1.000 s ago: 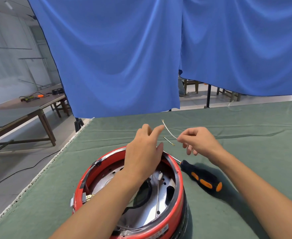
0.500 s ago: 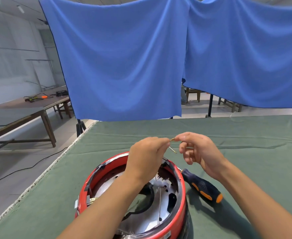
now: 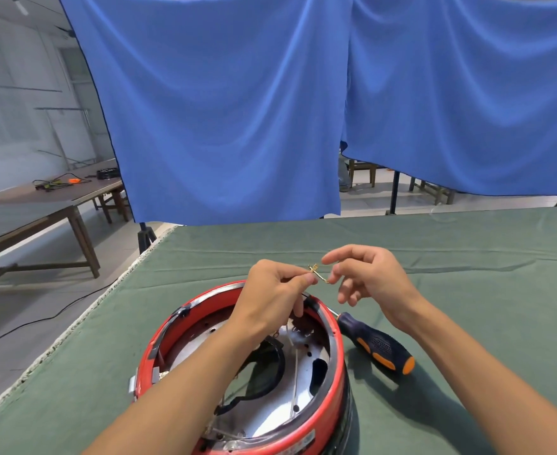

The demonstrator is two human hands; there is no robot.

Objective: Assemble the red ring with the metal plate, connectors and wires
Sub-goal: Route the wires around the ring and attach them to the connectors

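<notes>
Here the left hand [image 3: 275, 287] pinches a small brass connector [image 3: 318, 273] above the far rim of the red ring [image 3: 328, 415] (metal plate [image 3: 270, 412] inside it), while the right hand [image 3: 374, 277], fingers loosely spread, hovers just beside it holding nothing; a screwdriver [image 3: 377, 346] lies below that hand

1. I see the ring [image 3: 331, 402] at lower centre of frame, on the table [image 3: 467, 257], with the metal plate [image 3: 270, 418] inside it.
2. Screwdriver [image 3: 377, 344] lies just right of the ring.
3. Both hands sit above the ring's far rim: left hand [image 3: 275, 290] left of right hand [image 3: 369, 274], connector [image 3: 318, 274] between them.
4. Curtain [image 3: 237, 110] hangs behind the table; side table [image 3: 24, 205] at left edge.
</notes>
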